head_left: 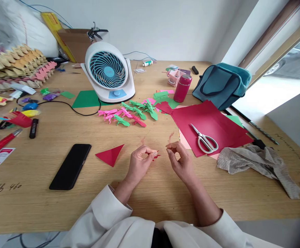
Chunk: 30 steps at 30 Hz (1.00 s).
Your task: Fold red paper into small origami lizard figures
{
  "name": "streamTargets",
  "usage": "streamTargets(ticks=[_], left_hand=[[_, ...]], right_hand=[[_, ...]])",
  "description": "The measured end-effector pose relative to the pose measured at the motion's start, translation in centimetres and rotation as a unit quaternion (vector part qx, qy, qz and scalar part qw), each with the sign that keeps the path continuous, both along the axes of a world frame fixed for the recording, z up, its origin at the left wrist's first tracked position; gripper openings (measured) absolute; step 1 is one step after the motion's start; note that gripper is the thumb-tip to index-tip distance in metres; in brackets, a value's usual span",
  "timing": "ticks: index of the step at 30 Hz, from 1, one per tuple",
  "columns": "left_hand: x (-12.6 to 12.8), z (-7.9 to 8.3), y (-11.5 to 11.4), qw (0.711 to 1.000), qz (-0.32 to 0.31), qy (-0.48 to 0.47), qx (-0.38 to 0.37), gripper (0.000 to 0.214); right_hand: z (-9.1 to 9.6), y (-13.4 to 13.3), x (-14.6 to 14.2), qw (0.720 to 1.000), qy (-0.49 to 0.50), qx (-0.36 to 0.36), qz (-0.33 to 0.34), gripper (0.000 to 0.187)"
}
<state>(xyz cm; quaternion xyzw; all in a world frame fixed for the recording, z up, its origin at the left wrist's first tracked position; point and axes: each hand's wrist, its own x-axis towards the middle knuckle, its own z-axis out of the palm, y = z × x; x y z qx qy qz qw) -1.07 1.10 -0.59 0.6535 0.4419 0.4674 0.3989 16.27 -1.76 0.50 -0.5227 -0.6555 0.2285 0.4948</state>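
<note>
My left hand is closed in a pinch on a small folded piece of red paper, whose tip sticks out to the right. My right hand is just right of it, fingers curled with thumb and forefinger pinched together; nothing shows between them. A red paper triangle lies on the wooden table left of my left hand. A stack of red paper sheets lies to the right with white-handled scissors on top.
A black phone lies at the left. Pink and green folded paper figures sit in a row before a white desk fan. A red bottle, a teal bag and a crumpled cloth are on the right.
</note>
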Motion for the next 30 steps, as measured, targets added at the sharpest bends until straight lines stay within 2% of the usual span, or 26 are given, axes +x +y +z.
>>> streamTargets(ticks=[2, 5, 7, 10, 15, 18, 21, 25, 30], left_hand=[[0.0, -0.4, 0.2, 0.997, 0.011, -0.06, -0.056, 0.017], [0.3, -0.7, 0.2, 0.977, 0.034, -0.158, -0.137, 0.022], [0.5, -0.8, 0.2, 0.965, 0.042, -0.2, -0.162, 0.023], [0.9, -0.7, -0.1, 0.952, 0.049, -0.239, -0.182, 0.023], [1.2, -0.6, -0.4, 0.948, 0.037, -0.246, -0.199, 0.025], [1.2, -0.5, -0.3, 0.956, 0.029, -0.227, -0.184, 0.025], [1.1, -0.3, -0.1, 0.967, 0.018, -0.197, -0.163, 0.027], [0.9, -0.3, 0.1, 0.974, 0.001, -0.161, -0.157, 0.032], [0.4, -0.5, 0.4, 0.992, -0.004, -0.072, -0.104, 0.028]], right_hand=[[-0.1, 0.1, 0.0, 0.999, 0.026, -0.028, -0.017, 0.015], [-0.4, 0.1, -0.5, 0.992, 0.072, -0.096, 0.029, 0.023], [-0.5, -0.1, -1.1, 0.984, 0.093, -0.136, 0.066, 0.028], [-0.8, -0.4, -2.2, 0.979, 0.095, -0.154, 0.094, 0.031], [-2.0, -0.1, -3.0, 0.972, 0.146, -0.17, 0.067, 0.024], [-2.6, 0.5, -2.7, 0.947, 0.245, -0.189, 0.083, 0.03], [-2.7, 0.9, -2.1, 0.93, 0.288, -0.209, 0.093, 0.034], [-2.4, 1.1, -1.0, 0.945, 0.236, -0.207, 0.094, 0.03], [-1.4, 1.0, 0.5, 0.978, 0.071, -0.174, 0.088, 0.025]])
